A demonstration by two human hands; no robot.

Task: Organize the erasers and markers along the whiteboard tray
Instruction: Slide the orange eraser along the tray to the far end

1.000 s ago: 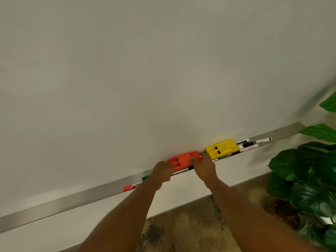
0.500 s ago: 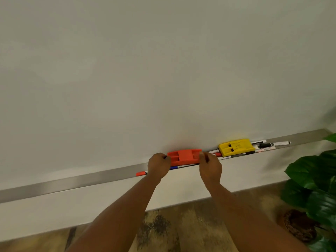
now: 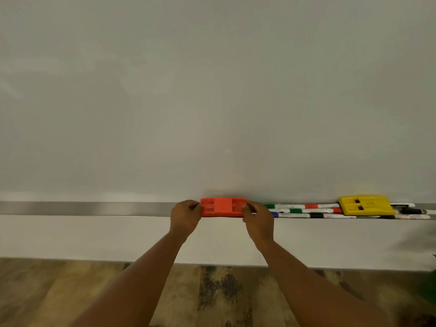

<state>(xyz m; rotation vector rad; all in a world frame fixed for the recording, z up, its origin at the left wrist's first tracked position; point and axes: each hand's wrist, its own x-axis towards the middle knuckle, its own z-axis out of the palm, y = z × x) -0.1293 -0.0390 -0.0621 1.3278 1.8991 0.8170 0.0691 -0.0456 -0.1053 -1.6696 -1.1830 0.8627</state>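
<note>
Nearest the camera: wood-plank floor (image 3: 70, 291), worn dark in patches, and two bare forearms reaching forward and up from the bottom edge. Beyond the floor, a pale wall band (image 3: 94, 237) under the board. Left hand (image 3: 185, 217) is curled around the left end of the orange eraser (image 3: 223, 206), fingers wrapped over the short edge; right hand (image 3: 258, 220) pinches the right end, thumb and fingertips pressed against it. Both hands are closed on the eraser, one at each end. The eraser lies flat and lengthwise on the metal whiteboard tray (image 3: 94, 208), its front edge level with the tray lip (whether it rests fully on the tray or is slightly lifted cannot be told). Just right of the right hand, a cluster of markers (image 3: 304, 210) lies end to end in roughly three rows along the tray, caps in green, red, blue and black. Further right, a yellow eraser (image 3: 366, 205) sits partly on top of the markers, tilted a little. More markers, one black-capped (image 3: 411, 211), run past it to the frame edge. The tray left of the hands is bare metal. Farthest back, the whiteboard (image 3: 212, 90) fills the upper frame.
</note>
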